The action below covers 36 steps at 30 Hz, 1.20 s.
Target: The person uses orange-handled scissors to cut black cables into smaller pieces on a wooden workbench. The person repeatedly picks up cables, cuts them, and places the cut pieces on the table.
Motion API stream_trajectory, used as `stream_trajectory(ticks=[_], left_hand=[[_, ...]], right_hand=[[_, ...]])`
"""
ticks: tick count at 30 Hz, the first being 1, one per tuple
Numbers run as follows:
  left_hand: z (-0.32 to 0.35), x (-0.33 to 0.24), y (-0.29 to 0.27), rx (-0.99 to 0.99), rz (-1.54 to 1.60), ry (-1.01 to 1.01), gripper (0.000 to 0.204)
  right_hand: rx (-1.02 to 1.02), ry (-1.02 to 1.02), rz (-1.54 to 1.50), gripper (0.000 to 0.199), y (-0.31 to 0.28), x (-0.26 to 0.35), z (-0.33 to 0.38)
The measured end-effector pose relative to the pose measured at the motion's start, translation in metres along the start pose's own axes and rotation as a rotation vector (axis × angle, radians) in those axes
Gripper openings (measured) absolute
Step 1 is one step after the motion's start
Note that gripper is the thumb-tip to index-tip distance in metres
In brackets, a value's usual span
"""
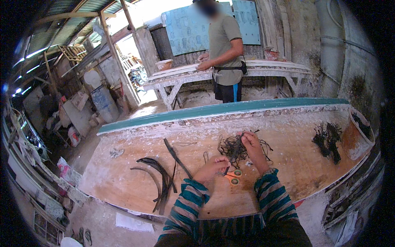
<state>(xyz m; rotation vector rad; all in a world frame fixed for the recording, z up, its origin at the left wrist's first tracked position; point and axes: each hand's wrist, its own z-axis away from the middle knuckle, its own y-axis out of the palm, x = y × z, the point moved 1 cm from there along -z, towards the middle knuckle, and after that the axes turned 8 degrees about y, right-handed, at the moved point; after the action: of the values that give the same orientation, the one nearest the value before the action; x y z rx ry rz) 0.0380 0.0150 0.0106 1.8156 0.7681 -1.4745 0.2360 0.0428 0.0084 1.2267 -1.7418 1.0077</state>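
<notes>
My left hand (pixel 212 168) is closed in a pinch on a dark rubber-like strip (pixel 226 170), a short end of it showing below the fingers. Just right and farther off, my right hand (pixel 253 150) pinches part of the dark strip material at the edge of a tangled heap of thin black cords (pixel 228 146). The exact piece between those fingers is hard to make out. Scissors with orange and green handles (pixel 234 178) lie beneath my hands. To the left are several curved black strips (pixel 165 179) and one straighter strip (pixel 177 156).
Bundles of knotted black cords (pixel 327 140) lie at right beside a worn reddish bucket (pixel 357 138) holding more dark material. A green rail (pixel 226 109) edges the table's far side. Beyond it, a co-worker (pixel 226 49) stands at a white-dusted bench (pixel 271 71).
</notes>
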Motion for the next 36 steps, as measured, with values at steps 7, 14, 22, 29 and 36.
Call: stream_trajectory(ticks=[7,14,22,29,36], left_hand=[[-0.006,0.005,-0.006,-0.188,0.106,-0.033,0.011],[-0.009,0.005,-0.014,-0.305,0.155,0.017,0.014],[-0.011,0.011,-0.019,-0.336,0.152,0.096,0.015],[-0.012,0.011,-0.017,-0.332,0.128,0.069,0.015],[-0.011,0.010,-0.012,-0.339,0.101,0.093,0.019]], right_hand=[[0.016,-0.028,0.188,0.019,0.005,0.015,0.009],[0.361,-0.079,0.070,0.019,0.013,0.045,0.025],[0.410,-0.242,0.148,0.023,0.023,0.053,0.033],[0.367,-0.357,0.304,0.021,0.025,0.048,0.034],[0.224,-0.411,0.266,0.012,0.028,0.047,0.035]])
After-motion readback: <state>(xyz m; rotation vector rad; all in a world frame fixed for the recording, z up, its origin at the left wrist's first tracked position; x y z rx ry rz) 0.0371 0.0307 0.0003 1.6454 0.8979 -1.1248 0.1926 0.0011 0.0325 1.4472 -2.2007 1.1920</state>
